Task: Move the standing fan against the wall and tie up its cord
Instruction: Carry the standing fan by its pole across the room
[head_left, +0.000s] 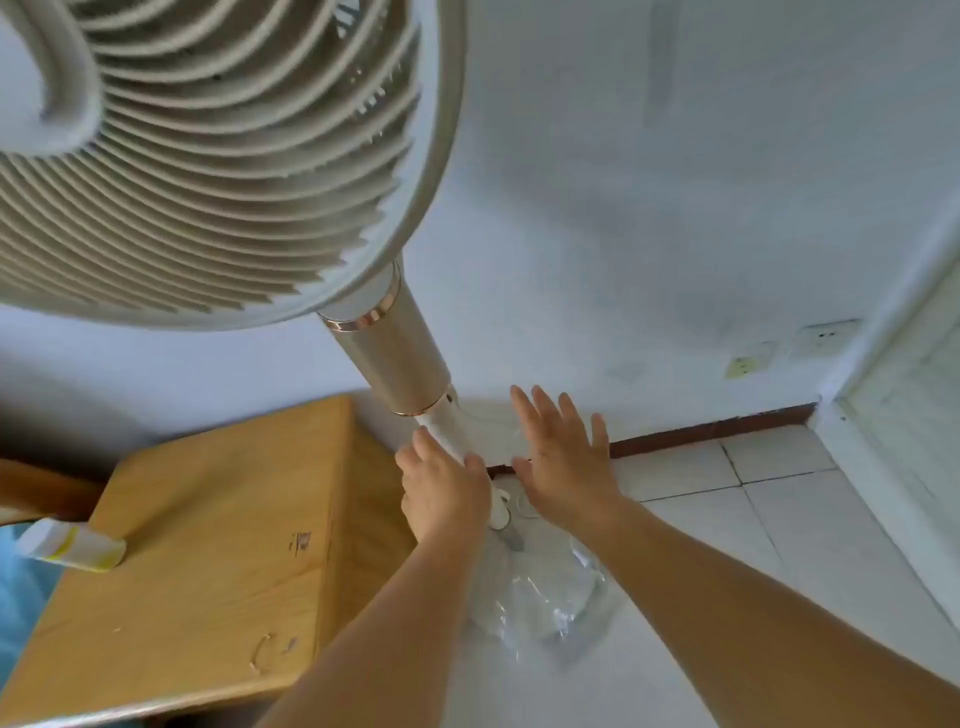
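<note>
Forearms: both of mine come in bare from the bottom edge and reach toward the foot of the wall.
Fan base (540, 597): white and round, on the pale floor tiles (779, 519) between my forearms, with crinkled clear plastic film (571, 613) over it.
Wooden cabinet (208, 545): just left of the base, a white and yellow tube (72, 548) lying on its near left corner.
Left hand (441, 488): curled around the fan's thin white pole (449, 434), fingers wrapped on the lower stretch; I have a firm hold there.
Right hand (563, 457): spread flat, fingers apart and straight, holding nothing, just right of the pole; I cannot tell whether the palm touches anything.
Cord (501, 512): I make out only a white bit low by the pole under my left wrist; I cannot tell whether it is tied.
Standing fan (208, 156): upright, its wide column (395, 353) with copper rings above my left hand, the big grille head filling the top left.
Wall (675, 208): white, right behind the pole, a dark skirting strip (717, 431) at its foot; the base sits close to it.
Sockets (748, 364): two plates low on the wall, far right.
</note>
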